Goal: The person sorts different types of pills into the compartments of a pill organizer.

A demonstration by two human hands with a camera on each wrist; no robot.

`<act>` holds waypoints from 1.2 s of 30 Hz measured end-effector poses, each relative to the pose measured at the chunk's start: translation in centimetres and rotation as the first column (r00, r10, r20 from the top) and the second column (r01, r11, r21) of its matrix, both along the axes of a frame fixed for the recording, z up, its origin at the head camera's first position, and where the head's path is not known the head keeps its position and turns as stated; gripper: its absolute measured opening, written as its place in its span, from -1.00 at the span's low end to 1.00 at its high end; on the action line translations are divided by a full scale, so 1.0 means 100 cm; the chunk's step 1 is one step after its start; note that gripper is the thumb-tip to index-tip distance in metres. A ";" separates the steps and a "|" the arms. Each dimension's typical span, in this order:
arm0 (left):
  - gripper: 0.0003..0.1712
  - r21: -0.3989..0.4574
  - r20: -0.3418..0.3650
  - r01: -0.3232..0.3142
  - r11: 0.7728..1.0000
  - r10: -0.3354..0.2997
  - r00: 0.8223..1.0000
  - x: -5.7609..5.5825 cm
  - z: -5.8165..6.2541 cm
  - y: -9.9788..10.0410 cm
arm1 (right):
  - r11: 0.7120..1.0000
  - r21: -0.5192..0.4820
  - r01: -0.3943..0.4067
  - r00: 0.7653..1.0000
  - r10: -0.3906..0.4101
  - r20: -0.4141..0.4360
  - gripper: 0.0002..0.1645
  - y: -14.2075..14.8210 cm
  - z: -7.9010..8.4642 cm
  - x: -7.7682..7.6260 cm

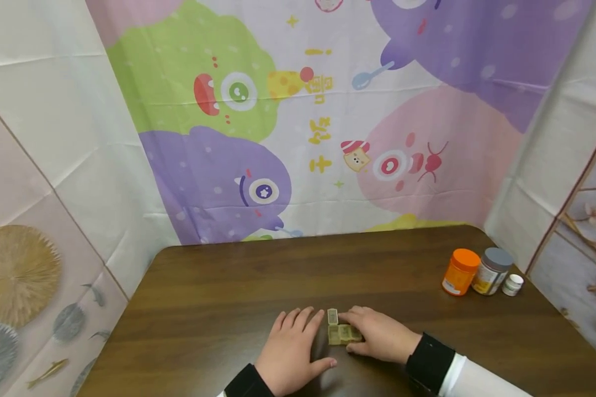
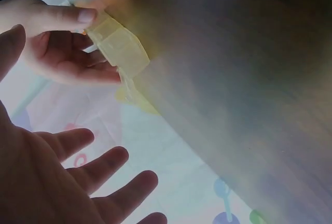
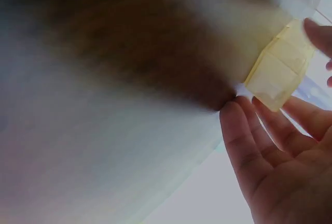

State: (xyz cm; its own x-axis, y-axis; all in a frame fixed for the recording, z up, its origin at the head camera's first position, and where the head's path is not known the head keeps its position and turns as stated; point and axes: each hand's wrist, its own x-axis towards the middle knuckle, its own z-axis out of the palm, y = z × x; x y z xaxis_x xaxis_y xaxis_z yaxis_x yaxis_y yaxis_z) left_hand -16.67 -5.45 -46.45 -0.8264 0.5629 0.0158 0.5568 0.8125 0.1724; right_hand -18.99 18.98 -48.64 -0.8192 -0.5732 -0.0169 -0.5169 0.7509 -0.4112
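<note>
A small translucent yellow pill box with a row of compartments lies on the wooden table, the lid at its left end standing up. My right hand holds the box by its right end, thumb on the near side and fingers on the far side. Part of that end is hidden under the hand. In the left wrist view the same box shows its side walls. My left hand is just left of the box, fingers spread and holding nothing.
An orange jar, a grey-lidded jar and a small white bottle stand together at the table's right side. A cartoon-printed cloth hangs behind the table's far edge.
</note>
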 end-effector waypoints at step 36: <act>0.02 -0.037 0.002 0.004 0.999 -0.004 1.000 0.018 -0.004 -0.027 | 0.880 0.026 0.474 0.784 -0.409 -0.467 -0.36 0.213 0.039 -0.035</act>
State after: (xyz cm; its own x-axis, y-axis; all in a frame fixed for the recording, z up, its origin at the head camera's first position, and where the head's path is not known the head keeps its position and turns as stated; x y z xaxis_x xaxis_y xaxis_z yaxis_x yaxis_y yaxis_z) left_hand -14.91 -8.13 -46.90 -0.8239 0.5667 -0.0061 0.5602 0.8159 0.1435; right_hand -22.50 40.30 -44.75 -0.9211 -0.1656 0.3524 -0.2139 0.9714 -0.1027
